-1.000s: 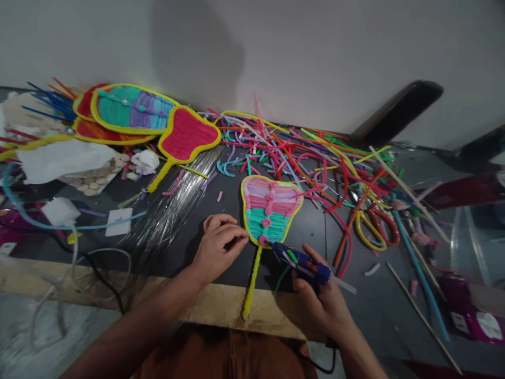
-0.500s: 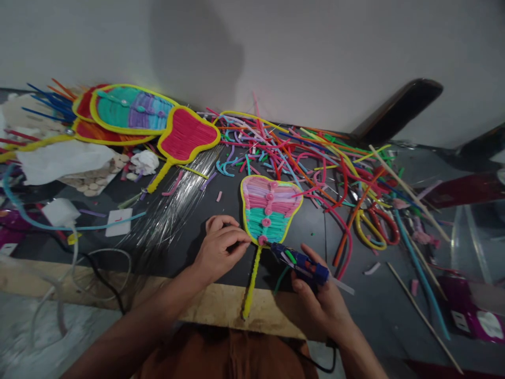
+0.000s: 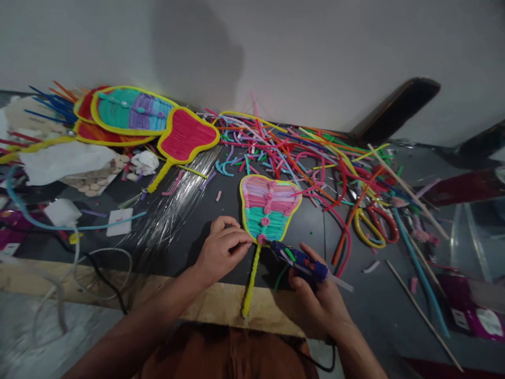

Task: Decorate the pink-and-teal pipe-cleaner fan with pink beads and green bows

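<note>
A small hand fan (image 3: 268, 202) made of pipe cleaners lies on the dark table, pink and lilac above, green below, edged in yellow. Its twisted yellow handle (image 3: 251, 279) points toward me over the table's front edge. Pink curled pieces run down its middle. My left hand (image 3: 223, 247) has its fingertips pinched together at the fan's lower left edge. In my right hand (image 3: 315, 295) is a blue glue gun (image 3: 302, 263), a clear glue stick jutting from its back. The nozzle meets or nearly meets the lowest pink curl, just above the handle.
Loose pipe cleaners (image 3: 284, 147) cover the back of the table. Scissors (image 3: 369, 226) and thin sticks lie to the right. More finished fans (image 3: 189, 136), silvery strands (image 3: 177, 205), a white plug (image 3: 62, 213) and cables are on the left.
Hardly anything differs. Both hands keep their places at the fan, and the glue gun stays at the lowest pink curl; the view has shifted very slightly.
</note>
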Available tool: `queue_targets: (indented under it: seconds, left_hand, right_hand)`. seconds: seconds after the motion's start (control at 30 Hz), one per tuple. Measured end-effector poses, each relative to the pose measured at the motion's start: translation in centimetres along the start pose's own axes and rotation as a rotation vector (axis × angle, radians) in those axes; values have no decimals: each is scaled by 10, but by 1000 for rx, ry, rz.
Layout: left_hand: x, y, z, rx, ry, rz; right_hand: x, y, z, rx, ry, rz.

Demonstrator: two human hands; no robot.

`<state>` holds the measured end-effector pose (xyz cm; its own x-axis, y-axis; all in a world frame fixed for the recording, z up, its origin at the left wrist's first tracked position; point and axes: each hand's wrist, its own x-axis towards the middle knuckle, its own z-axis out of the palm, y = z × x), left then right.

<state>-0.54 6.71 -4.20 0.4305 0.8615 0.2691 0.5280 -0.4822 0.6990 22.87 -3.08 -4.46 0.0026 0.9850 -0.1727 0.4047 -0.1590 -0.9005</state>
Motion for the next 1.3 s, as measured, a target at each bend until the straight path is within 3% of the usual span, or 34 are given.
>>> queue_targets:
  seconds: [0.5,0.63,0.73,0.9,1.17,1.3]
  left_hand:
    - [0,-1,3,-18,30,25]
    - [2,4,2,-5,8,7]
    - [5,9,3,135,-14,5]
    - [13,17,6,343,-31,110]
    - [21,23,8,459,-95,158]
    - [20,21,6,454,-66,156]
  right_hand:
    - [-3,5,-3,-113,8,-31]
    - [-5,1,-6,48,19,25]
    - [-5,-1,-9,213,69,90]
    - [-4,1,-11,413,187,103]
    - [-4,5,-14,494,135,139]
    - [-4,6,-15,516,121,146]
